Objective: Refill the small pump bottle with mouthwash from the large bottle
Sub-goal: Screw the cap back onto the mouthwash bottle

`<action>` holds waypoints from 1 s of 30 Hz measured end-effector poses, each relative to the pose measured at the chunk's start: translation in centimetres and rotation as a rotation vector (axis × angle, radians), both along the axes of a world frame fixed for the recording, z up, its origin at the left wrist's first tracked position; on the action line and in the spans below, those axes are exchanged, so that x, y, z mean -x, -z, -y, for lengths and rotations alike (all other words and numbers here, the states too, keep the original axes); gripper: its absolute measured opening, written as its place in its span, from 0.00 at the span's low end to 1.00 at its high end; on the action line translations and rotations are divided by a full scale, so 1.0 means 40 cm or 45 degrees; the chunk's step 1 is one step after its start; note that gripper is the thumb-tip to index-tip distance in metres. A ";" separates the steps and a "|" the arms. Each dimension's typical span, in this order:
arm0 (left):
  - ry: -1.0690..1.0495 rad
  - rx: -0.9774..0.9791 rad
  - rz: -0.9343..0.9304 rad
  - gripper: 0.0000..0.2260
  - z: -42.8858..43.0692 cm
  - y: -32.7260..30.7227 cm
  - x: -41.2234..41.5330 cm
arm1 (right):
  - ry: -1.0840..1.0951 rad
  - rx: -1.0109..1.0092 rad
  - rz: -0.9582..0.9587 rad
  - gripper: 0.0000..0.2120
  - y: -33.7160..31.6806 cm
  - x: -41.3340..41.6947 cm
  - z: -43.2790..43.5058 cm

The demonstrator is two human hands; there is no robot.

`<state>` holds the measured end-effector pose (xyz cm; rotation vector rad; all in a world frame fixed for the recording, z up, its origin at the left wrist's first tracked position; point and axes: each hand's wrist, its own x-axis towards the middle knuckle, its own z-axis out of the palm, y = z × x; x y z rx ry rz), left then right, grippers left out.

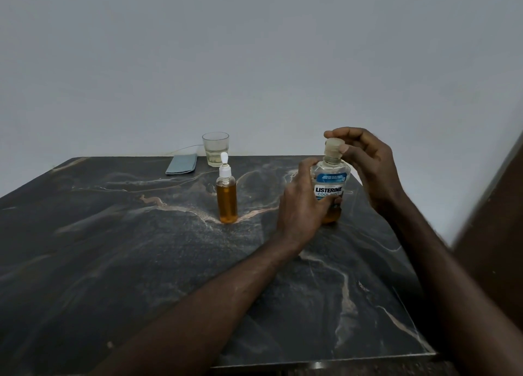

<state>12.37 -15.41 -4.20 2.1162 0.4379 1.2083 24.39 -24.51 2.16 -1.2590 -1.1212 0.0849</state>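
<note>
Two bottles stand on the dark marbled bench (119, 262). The big bottle (331, 183) is on the right side, and its label reads "LISTERINE" in big white letters with "COOL MINT" under it; the smaller writing above is too tiny to read. It has only a little amber liquid at the bottom. The left hand (301, 203) is wrapped around the body of the big bottle, a closed grip holding it upright. The right hand (368, 163) has its fingers closed on the clear cap (333, 147) at the top. The small pump bottle (226, 197) stands alone just left of the hands, nearly full of amber liquid, with one white pump on top and no label that shows. At the far edge there is one glass (215, 148) with a little pale liquid, and one grey flat case (181, 164) to its left.
</note>
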 end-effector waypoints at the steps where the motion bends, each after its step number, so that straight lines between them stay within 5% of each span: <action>1: 0.000 0.002 -0.002 0.34 -0.001 0.001 0.000 | 0.006 0.005 -0.008 0.12 0.000 0.001 0.000; 30: -0.015 0.023 -0.016 0.35 0.002 -0.004 0.005 | -0.024 0.009 -0.129 0.21 0.004 0.006 0.000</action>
